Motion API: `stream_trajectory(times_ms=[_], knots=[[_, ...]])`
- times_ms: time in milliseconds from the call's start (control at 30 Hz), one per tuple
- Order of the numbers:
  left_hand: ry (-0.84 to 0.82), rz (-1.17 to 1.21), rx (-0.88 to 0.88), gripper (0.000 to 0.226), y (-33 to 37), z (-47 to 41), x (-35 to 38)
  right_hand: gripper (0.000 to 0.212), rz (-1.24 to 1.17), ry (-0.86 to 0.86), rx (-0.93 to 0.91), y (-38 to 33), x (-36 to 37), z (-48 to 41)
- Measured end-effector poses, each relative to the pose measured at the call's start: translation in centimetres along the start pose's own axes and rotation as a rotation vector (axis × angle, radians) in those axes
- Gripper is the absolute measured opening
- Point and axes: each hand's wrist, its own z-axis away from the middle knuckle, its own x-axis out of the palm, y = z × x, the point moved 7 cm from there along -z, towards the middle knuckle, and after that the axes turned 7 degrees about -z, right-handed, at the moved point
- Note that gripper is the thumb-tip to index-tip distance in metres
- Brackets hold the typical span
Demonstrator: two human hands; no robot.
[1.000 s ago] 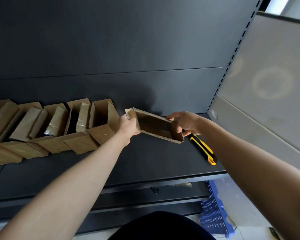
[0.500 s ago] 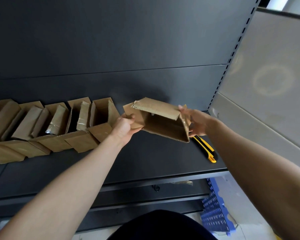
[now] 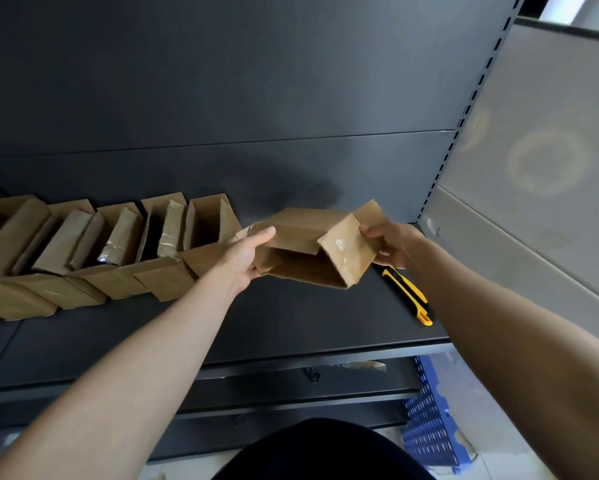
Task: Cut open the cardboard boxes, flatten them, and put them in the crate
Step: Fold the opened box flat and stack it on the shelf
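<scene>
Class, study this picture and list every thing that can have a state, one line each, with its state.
Held cardboard box: off the shelf, one end open, not yet flat.
Left hand: grips the box's left end.
Right hand: grips its right flap.
Utility knife: lying on shelf, untouched.
Row of cardboard boxes: standing on shelf, flaps open.
Blue crate: below, partly seen.

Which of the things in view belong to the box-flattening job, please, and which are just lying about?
Job: cardboard box gripped by left hand and right hand; row of opened boxes; utility knife; blue crate.
Lying about: brown scrap below the shelf edge; grey panel.
</scene>
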Motion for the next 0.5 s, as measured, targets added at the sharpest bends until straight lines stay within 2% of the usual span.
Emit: stream_trajectory(times_ms=[133, 233, 300, 400, 500], knots=[[0.005, 0.057, 0.042, 0.057, 0.2, -0.1, -0.8, 0.041, 0.351, -0.041, 0.048, 0.2, -0.6, 0.5], [-0.023, -0.094, 0.154, 0.039, 1.2, 0.7, 0.3, 0.032, 0.391, -0.11, 0.015, -0.5, 0.5, 1.1], [-0.05, -0.248, 0.297, 0.023, 2.3, 1.6, 1.6, 0.046, 0.422, -0.201, -0.022, -1.0, 1.8, 1.5], [-0.116, -0.471, 0.545, 0.022, 3.7, 3.1, 3.6, 0.077, 0.385, -0.291, 0.011, -0.8, 3.0, 1.2], [-0.086, -0.663, 0.795, 0.025, 4.6, 4.6, 4.8, 0.086, 0.112, -0.244, 0.039, -1.0, 2.6, 0.5]])
